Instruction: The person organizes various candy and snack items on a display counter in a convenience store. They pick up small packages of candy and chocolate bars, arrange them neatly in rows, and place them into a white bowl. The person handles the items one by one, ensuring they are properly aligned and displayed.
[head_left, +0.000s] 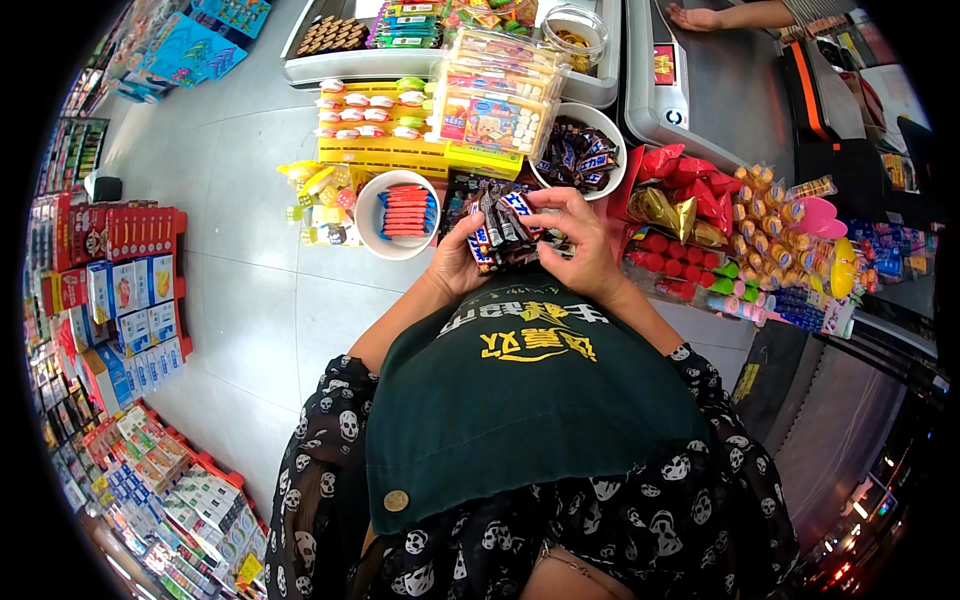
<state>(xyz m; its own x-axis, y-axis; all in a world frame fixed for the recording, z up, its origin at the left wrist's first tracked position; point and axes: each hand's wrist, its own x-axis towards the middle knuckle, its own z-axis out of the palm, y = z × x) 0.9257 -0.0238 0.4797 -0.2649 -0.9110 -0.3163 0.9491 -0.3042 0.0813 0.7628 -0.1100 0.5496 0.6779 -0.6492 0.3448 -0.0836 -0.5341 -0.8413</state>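
Note:
In front of the apron, my left hand grips a bunch of dark-wrapped chocolate bars from its left side. My right hand has its fingertips on the bunch from the right, with the fingers spread and curled. White and blue lettering shows on the wrappers. Just beyond my right hand, a round white tub contains more bars in the same dark wrapping. Left of the bunch stands another white tub, with red and blue wrapped sticks stacked inside. Parts of the bunch are hidden by my fingers.
Beyond the tubs are a yellow rack of wrapped sweets and stacked snack packs. Red bags and candy jars crowd the right. A co-worker's hand is over the checkout counter. Stacked cartons line the left.

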